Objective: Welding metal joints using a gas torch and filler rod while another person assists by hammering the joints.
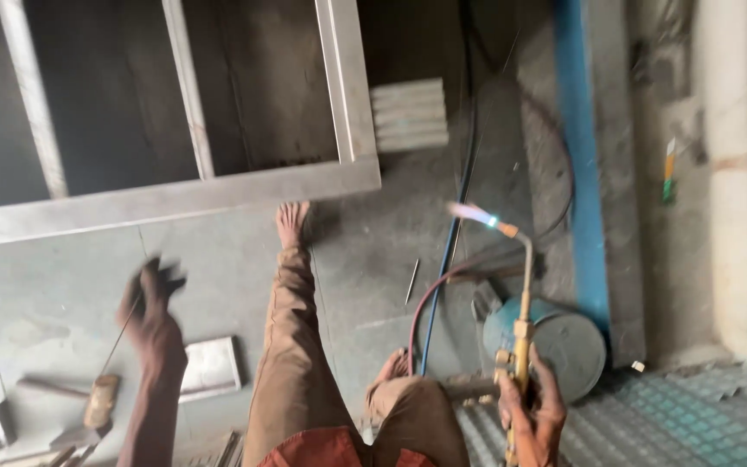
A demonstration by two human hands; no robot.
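Note:
My right hand [536, 406] grips the brass handle of a gas torch [520, 324]. Its bent neck rises to a lit tip [505, 229], where a pale flame points left. My left hand [150, 307], blurred and raised over the floor, pinches a thin wire rod [118, 342] that hangs down from the fingers. A grey metal frame [218, 192] of flat bars lies on the concrete ahead. My outstretched leg in brown trousers [296, 346] ends in a bare foot touching the frame's near bar.
A red hose and a blue hose [443, 285] run along the floor to the torch. A round blue-grey drum [564, 342] lies right of it, beside a blue beam [585, 173]. A hammer [97, 399] and a metal plate [211, 367] lie at lower left. Chequered plate covers the lower right.

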